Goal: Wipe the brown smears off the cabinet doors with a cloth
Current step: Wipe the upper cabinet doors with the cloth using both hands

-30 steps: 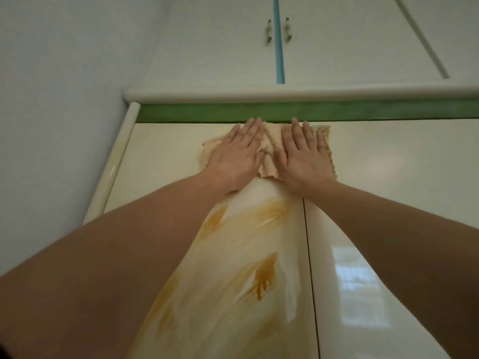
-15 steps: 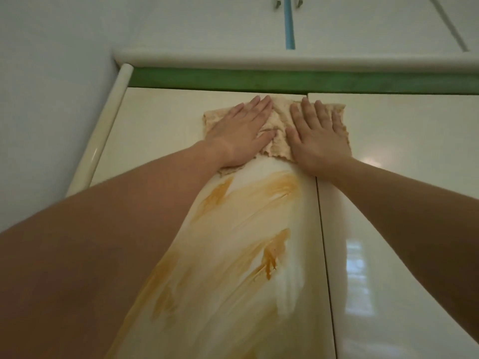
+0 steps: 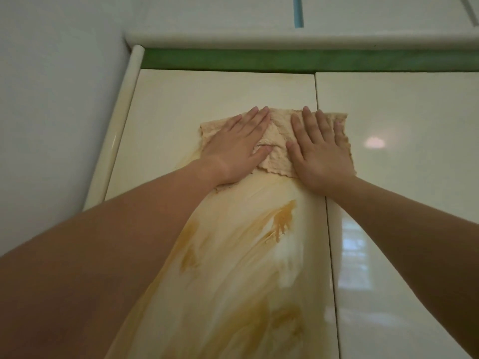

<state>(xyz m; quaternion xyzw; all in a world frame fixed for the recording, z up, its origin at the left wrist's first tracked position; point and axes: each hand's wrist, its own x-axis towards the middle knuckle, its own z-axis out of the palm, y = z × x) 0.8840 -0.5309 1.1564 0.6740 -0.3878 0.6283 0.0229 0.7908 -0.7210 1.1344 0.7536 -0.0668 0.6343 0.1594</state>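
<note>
Left hand [image 3: 237, 149] and right hand [image 3: 320, 151] flat, fingers spread, side by side on beige cloth [image 3: 276, 149], pressing it against left cabinet door [image 3: 181, 104]. Cloth's right edge crosses seam onto right cabinet door [image 3: 404, 151]. Brown smears [image 3: 281, 224] streak left door below cloth, running toward lower frame edge; faint streak beside left wrist. Right door glossy, with window reflection. Green strip [image 3: 285, 60] runs above both doors, pale rounded moulding [image 3: 285, 38] above it. Wall [image 3: 51, 99] at left.
</note>
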